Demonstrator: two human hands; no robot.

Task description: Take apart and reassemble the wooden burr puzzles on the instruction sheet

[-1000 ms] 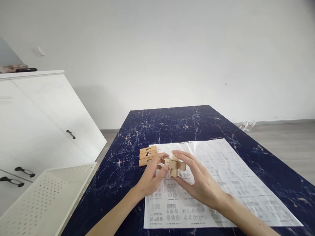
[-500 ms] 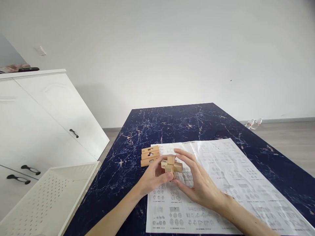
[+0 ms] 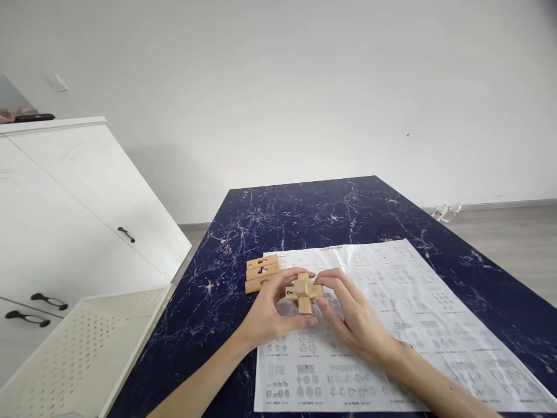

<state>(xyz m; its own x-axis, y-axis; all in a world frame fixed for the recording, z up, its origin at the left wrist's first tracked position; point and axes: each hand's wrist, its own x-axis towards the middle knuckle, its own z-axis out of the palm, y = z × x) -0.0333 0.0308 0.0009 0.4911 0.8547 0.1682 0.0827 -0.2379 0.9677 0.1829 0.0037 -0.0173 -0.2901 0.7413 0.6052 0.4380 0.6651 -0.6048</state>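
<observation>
Between my hands is a cross-shaped wooden burr puzzle, its bars interlocked and one end marked 3. My left hand grips it from the left, fingers at the top and thumb along the lower end. With thumb and index finger, my right hand pinches the arm on the right side. Several loose notched wooden bars lie side by side just beyond my left hand, one marked 2. Under the hands spreads a creased paper sheet printed with small diagrams.
The table has a dark blue marbled top. A white perforated basket stands to the left, beside a white cabinet with black handles. Clear bottles are beyond the table's right edge, near the wall.
The burr puzzle has been turned, so one bar end now faces me. My right fingers have closed onto its right arm, and my left thumb has shifted rightward along the bottom.
</observation>
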